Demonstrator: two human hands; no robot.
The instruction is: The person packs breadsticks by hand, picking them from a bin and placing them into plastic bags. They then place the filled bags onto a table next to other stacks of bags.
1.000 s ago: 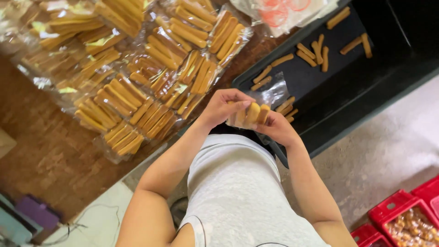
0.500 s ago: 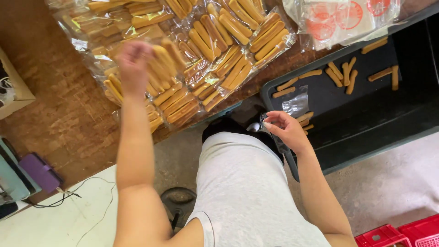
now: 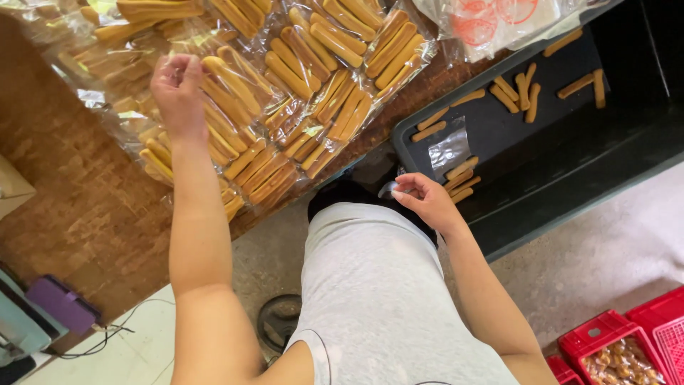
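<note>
My left hand (image 3: 178,87) is stretched out over a heap of clear packs of golden biscuit sticks (image 3: 285,93) on the brown wooden table (image 3: 64,178). Its fingers are loosely bent and touch the top of the packs, gripping none of them. My right hand (image 3: 426,199) is near my lap at the front corner of a black tray (image 3: 570,157). It pinches the edge of a small clear plastic bag (image 3: 389,189). Loose biscuit sticks (image 3: 459,182) lie in the tray just beyond this hand, next to another clear bag (image 3: 449,146).
More loose sticks (image 3: 516,93) lie further back in the tray. A clear bag with red prints (image 3: 499,18) lies at the top. Red crates (image 3: 620,342) stand on the floor at bottom right. A purple case (image 3: 60,303) and a cable sit at bottom left.
Both hands held a filled pack together near the tray. My left hand then carried it out onto the heap and now rests there. My right hand stayed by the tray corner.
</note>
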